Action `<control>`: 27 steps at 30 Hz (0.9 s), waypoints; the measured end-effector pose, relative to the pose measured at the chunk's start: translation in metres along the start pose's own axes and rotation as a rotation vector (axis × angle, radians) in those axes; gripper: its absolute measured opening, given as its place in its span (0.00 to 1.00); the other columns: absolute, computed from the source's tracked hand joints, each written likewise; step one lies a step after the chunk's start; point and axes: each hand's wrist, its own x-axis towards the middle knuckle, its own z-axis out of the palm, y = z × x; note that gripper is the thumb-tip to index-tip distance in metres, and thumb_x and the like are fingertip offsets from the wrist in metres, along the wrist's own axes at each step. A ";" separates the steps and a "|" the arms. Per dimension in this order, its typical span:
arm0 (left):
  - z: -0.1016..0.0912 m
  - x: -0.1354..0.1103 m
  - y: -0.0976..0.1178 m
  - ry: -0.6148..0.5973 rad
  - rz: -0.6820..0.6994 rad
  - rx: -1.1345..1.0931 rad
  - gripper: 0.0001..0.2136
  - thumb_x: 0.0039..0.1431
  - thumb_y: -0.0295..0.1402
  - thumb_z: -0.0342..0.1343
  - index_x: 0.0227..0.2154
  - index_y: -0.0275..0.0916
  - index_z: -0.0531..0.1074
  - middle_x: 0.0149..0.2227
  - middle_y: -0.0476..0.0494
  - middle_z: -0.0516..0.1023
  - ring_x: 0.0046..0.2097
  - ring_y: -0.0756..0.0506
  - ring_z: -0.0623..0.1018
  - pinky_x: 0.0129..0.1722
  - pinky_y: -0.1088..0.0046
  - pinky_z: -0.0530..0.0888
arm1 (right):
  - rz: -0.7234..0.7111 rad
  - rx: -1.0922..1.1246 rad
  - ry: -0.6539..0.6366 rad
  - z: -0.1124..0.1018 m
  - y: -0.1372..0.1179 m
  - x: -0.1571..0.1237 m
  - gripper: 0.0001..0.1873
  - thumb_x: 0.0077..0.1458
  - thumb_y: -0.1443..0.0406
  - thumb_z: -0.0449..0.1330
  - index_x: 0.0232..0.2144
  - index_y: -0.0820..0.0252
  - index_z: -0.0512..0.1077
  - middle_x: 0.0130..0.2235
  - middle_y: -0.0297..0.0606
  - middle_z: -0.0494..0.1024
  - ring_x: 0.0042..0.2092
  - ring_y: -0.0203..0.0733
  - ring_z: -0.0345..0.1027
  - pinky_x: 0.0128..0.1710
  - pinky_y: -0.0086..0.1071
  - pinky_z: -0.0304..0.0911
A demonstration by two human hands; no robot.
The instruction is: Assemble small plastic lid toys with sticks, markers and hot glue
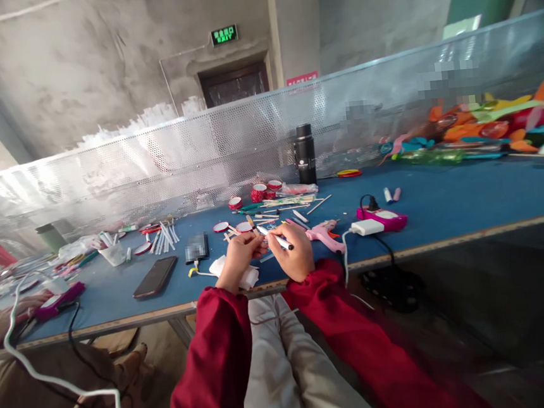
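My right hand is closed round a white marker pen with a black end, held at a slant over the table's front edge. My left hand meets it at the pen's other end, its fingers pinched together. What those fingers hold is too small to make out. Just beyond both hands lie thin sticks and a red-rimmed round piece. A pink glue gun rests to the right of my right hand. Under my left wrist is a white packet or adapter.
A phone and a small black device lie left. A black bottle stands behind. A magenta power strip with cables sits right, colourful craft pieces beyond. Another person's hand is at far left.
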 end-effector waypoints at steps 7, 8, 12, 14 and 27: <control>0.000 0.000 -0.002 0.001 0.020 -0.015 0.14 0.49 0.43 0.67 0.27 0.36 0.76 0.23 0.48 0.78 0.27 0.49 0.78 0.28 0.76 0.72 | -0.017 0.018 -0.041 -0.001 -0.001 0.001 0.07 0.64 0.63 0.59 0.31 0.54 0.69 0.31 0.37 0.77 0.36 0.45 0.71 0.39 0.40 0.65; 0.000 0.001 -0.002 0.002 0.015 -0.017 0.14 0.49 0.43 0.67 0.26 0.37 0.76 0.23 0.48 0.78 0.27 0.49 0.78 0.27 0.76 0.72 | -0.013 0.012 -0.029 -0.001 -0.001 0.001 0.07 0.64 0.63 0.59 0.31 0.54 0.69 0.31 0.37 0.77 0.36 0.45 0.71 0.39 0.40 0.64; 0.001 0.000 -0.001 0.012 0.007 -0.011 0.14 0.50 0.43 0.67 0.26 0.37 0.75 0.24 0.47 0.79 0.27 0.48 0.78 0.28 0.76 0.72 | -0.013 0.010 -0.013 -0.001 0.000 0.000 0.06 0.63 0.64 0.59 0.32 0.54 0.70 0.31 0.38 0.78 0.36 0.46 0.71 0.40 0.40 0.64; 0.001 0.000 0.000 0.013 0.012 -0.007 0.14 0.50 0.43 0.67 0.27 0.37 0.76 0.23 0.48 0.78 0.27 0.48 0.78 0.28 0.76 0.73 | -0.019 0.021 -0.035 0.000 0.000 0.000 0.06 0.63 0.64 0.59 0.32 0.54 0.70 0.31 0.37 0.77 0.36 0.45 0.71 0.39 0.40 0.64; 0.001 0.001 0.000 0.010 0.004 -0.015 0.12 0.51 0.41 0.66 0.27 0.36 0.76 0.22 0.48 0.78 0.26 0.49 0.78 0.27 0.77 0.72 | -0.008 0.021 -0.022 0.000 -0.001 0.000 0.07 0.64 0.63 0.59 0.32 0.53 0.70 0.31 0.37 0.77 0.36 0.45 0.71 0.39 0.39 0.65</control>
